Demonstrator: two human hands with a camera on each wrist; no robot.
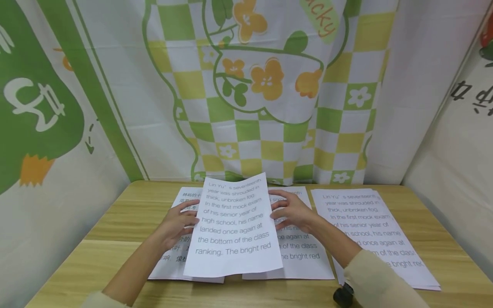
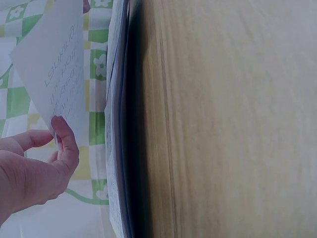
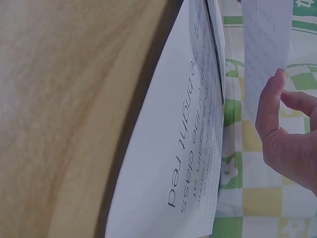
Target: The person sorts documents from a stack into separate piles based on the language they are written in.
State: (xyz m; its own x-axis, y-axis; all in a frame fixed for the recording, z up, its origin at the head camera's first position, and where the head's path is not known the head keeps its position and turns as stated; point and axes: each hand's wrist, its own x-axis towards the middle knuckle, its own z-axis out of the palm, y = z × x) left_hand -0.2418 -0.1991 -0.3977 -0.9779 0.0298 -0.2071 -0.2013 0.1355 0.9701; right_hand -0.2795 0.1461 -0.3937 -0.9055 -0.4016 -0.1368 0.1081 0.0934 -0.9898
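A sheet of paper (image 1: 233, 226) printed with English text is held up between both hands, its top corners curling upward. At its left edge, the left hand (image 1: 175, 226) pinches it between thumb and fingers; the left wrist view shows this grip on the sheet (image 2: 67, 74) closely. The right hand (image 1: 294, 211) pinches the opposite edge, as the right wrist view shows with the hand (image 3: 290, 134) at the paper's side. Beneath the raised sheet lie a stack with Chinese text (image 1: 169, 261) on the left and one with English text (image 1: 304, 265) in the middle, both partly covered from sight.
Another stack of English pages (image 1: 369, 231) lies at the right of the wooden table (image 1: 104, 252), partly behind the right forearm. A patterned curtain (image 1: 269, 141) hangs along the table's back edge. Near the right sleeve is a small black object (image 1: 343, 296).
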